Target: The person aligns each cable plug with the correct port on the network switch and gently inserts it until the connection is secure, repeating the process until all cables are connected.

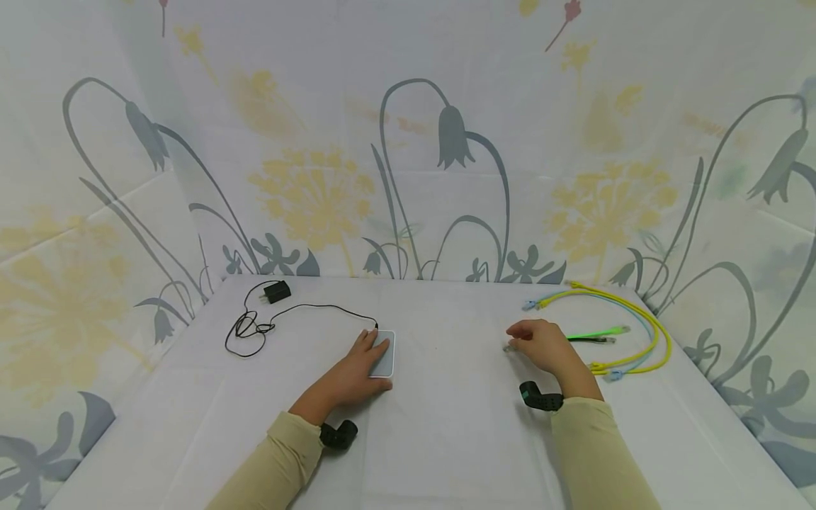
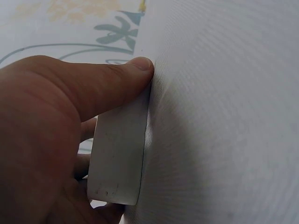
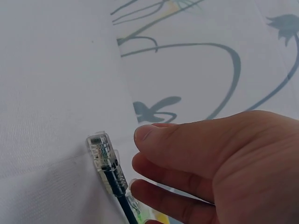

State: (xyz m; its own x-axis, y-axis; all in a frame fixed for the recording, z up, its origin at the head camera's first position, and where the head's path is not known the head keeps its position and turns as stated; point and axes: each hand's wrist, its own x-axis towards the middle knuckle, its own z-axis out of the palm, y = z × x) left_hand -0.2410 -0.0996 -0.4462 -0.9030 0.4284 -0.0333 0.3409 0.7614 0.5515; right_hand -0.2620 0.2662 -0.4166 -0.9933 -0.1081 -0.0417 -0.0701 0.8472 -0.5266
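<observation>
My left hand grips a small flat white box with a grey top, lying on the table. Its thumb presses one side of the box in the left wrist view, and other fingers show behind it. A thin black cord enters the box's far edge. Over to the right, my right hand hovers with loosely bent fingers beside a black network cable, whose clear plug lies in front of the fingertips. A gap shows between thumb and plug in the right wrist view. A green network cable runs alongside, partly hidden by the hand.
The cord loops leftward to a black power adapter near the table's back edge. Yellow network cables and a light blue one curve together at the right. A flower-patterned cloth hangs behind the white table.
</observation>
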